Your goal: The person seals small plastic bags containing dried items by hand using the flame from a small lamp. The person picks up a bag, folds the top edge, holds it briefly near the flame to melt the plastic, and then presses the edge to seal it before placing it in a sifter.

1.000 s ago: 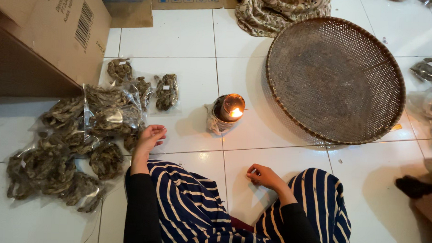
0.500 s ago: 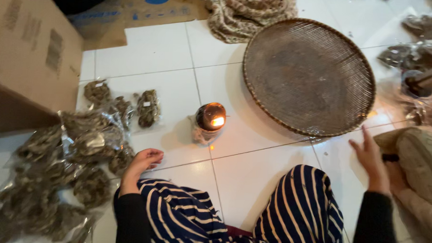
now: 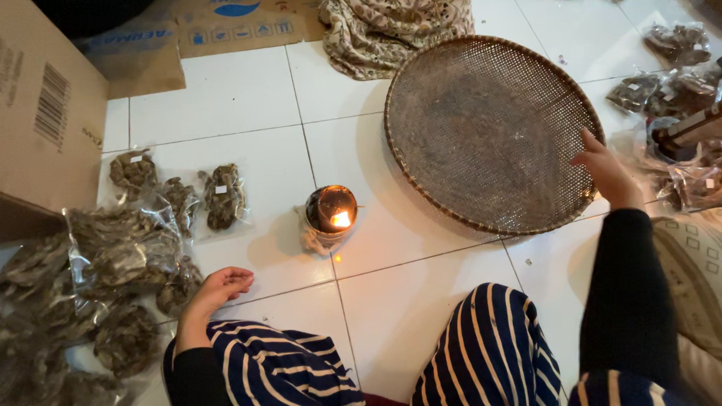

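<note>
My left hand rests palm up on the white tiled floor beside my striped knee, fingers loosely curled and holding nothing, close to a heap of clear plastic packets of dried brown material. My right hand, on a black-sleeved arm, reaches out to the right rim of a large round woven tray and lies on its edge with fingers spread. A small lit candle in a dark cup burns on the floor between the hands.
A cardboard box stands at the left, flattened cardboard at the back. A patterned cloth lies behind the tray. More plastic packets sit at the right, beside a patterned cushion.
My right hand has moved from beside my knee up and to the right onto the tray's rim. The view has shifted right. My left hand has stayed on the floor.
</note>
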